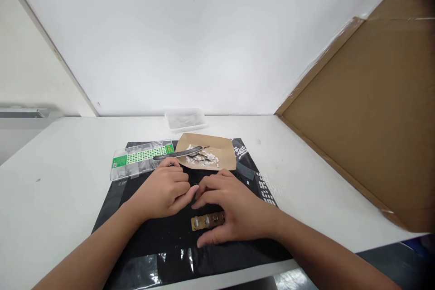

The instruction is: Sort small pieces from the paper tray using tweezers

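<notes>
My left hand (165, 192) is over the black mat (159, 240), its fingers curled in and the thumb pressed against them; whatever is in them, if anything, is hidden. My right hand (238, 208) arches over a small brown-and-yellow strip (204, 221) with clear, shiny pieces on it. Its thumb and fingers are apart on either side of the strip, whose right end is covered. The fingertips of both hands nearly meet. Just beyond my left hand, a long grey nail file (178, 152) lies across a clear case and brown paper.
The clear compartment case (142, 158) bears a green label. Small white bits lie on the brown paper (226, 147). Rows of white stickers (267, 190) line the mat's right edge. A translucent tray (185, 120) stands by the wall; a cardboard panel (367, 113) leans at right.
</notes>
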`<state>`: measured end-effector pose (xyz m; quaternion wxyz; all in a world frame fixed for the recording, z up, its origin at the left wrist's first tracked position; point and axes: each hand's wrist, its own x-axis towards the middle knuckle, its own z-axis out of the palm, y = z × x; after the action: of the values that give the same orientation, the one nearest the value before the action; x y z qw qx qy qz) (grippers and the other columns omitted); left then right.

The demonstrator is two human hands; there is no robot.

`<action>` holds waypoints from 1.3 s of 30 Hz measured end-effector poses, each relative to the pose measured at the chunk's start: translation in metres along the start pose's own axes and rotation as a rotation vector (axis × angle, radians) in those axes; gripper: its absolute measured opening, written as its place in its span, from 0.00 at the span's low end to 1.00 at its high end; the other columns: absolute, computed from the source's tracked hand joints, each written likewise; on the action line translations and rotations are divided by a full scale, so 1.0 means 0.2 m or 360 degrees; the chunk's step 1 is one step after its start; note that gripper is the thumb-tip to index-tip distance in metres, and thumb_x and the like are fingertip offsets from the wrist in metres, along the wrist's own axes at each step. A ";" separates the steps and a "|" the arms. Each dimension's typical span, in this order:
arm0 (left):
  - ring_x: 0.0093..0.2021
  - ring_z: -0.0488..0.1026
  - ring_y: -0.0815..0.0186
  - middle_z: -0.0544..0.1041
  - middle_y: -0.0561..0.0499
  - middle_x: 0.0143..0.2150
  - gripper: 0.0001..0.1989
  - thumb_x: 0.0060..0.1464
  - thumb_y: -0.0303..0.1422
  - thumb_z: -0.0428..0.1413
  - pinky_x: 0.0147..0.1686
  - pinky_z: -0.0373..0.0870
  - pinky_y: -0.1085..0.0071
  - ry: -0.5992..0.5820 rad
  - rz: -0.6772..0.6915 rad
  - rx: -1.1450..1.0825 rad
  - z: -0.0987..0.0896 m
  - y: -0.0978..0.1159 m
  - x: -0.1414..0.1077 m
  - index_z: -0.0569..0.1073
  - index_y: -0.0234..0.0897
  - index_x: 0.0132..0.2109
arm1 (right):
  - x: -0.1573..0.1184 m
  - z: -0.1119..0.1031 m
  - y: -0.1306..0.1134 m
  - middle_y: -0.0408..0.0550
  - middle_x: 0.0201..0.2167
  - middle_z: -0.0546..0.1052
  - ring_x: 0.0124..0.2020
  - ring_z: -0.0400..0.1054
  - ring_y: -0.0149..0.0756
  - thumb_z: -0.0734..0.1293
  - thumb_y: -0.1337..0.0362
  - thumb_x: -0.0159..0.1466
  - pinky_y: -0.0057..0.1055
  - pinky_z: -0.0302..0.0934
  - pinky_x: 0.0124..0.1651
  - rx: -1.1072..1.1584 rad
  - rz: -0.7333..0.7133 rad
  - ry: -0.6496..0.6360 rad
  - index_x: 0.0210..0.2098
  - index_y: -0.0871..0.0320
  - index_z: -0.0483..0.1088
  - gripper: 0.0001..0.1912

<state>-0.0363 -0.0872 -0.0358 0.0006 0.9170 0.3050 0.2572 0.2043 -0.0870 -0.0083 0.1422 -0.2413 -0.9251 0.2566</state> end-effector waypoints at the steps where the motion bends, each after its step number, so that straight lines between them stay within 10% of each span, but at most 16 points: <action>1: 0.27 0.64 0.69 0.68 0.56 0.23 0.17 0.68 0.31 0.51 0.50 0.63 0.60 -0.0007 0.0001 0.0003 0.00 0.00 0.00 0.72 0.37 0.28 | 0.01 -0.01 0.01 0.44 0.43 0.78 0.44 0.72 0.36 0.79 0.44 0.56 0.37 0.55 0.51 0.0007 -0.0007 0.0048 0.46 0.52 0.79 0.25; 9: 0.36 0.73 0.66 0.77 0.50 0.34 0.10 0.69 0.30 0.53 0.46 0.67 0.62 -0.0051 -0.0058 -0.0098 -0.12 0.06 0.02 0.78 0.37 0.40 | 0.05 -0.02 0.18 0.44 0.29 0.76 0.33 0.68 0.34 0.67 0.55 0.72 0.31 0.58 0.39 -0.0072 0.0130 0.0534 0.32 0.57 0.75 0.16; 13: 0.46 0.76 0.62 0.79 0.47 0.45 0.11 0.66 0.27 0.57 0.49 0.71 0.61 0.0246 -0.0249 -0.0207 -0.21 0.23 -0.05 0.78 0.42 0.53 | 0.05 -0.03 0.22 0.45 0.29 0.75 0.34 0.67 0.35 0.64 0.55 0.74 0.31 0.57 0.40 -0.0215 0.0176 0.0715 0.32 0.57 0.71 0.16; 24: 0.44 0.79 0.62 0.75 0.39 0.57 0.17 0.65 0.26 0.57 0.44 0.82 0.63 0.0386 -0.0560 -0.0250 0.10 0.50 -0.31 0.75 0.42 0.59 | 0.03 -0.02 0.19 0.45 0.30 0.74 0.32 0.66 0.33 0.59 0.56 0.76 0.29 0.52 0.36 -0.0257 0.0207 0.0603 0.34 0.57 0.69 0.18; 39: 0.45 0.82 0.60 0.81 0.42 0.53 0.14 0.67 0.25 0.55 0.42 0.82 0.67 0.0359 -0.0391 0.0197 0.14 0.50 -0.29 0.76 0.36 0.57 | 0.02 -0.04 0.17 0.40 0.23 0.68 0.26 0.60 0.30 0.59 0.57 0.75 0.30 0.48 0.32 -0.0265 0.0179 0.0761 0.28 0.56 0.63 0.19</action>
<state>-0.0056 -0.1968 -0.0719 -0.0588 0.8365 0.4281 0.3371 0.2170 -0.0567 -0.0189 0.3218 -0.3570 -0.8683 0.1227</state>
